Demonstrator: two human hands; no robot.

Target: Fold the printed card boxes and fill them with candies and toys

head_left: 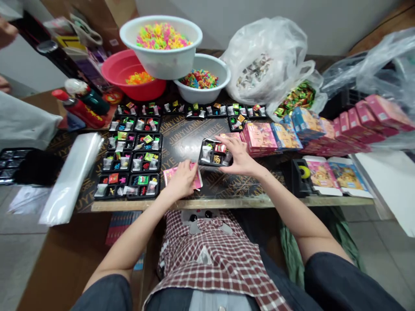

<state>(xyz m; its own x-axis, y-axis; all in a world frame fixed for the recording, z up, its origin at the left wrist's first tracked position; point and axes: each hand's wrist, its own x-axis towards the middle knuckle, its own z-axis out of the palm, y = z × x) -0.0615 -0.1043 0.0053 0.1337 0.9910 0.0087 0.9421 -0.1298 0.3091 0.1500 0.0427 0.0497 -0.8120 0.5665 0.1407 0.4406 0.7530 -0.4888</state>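
Note:
My right hand grips a black compartment tray from its right side, tilted a little above the table. Small wrapped packets and a gold-coloured piece lie in its compartments. Just left of it, my left hand is closed over a flat pink printed box near the table's front edge. Fingers and palm cover much of that box. Further left, several filled black trays stand in two columns, and more line the back.
Behind the trays are a white basin, a red basin and a second white basin of small colourful pieces. Plastic bags and stacked boxes fill the right. Clear plastic sleeves lie left. Part of another person's hand shows.

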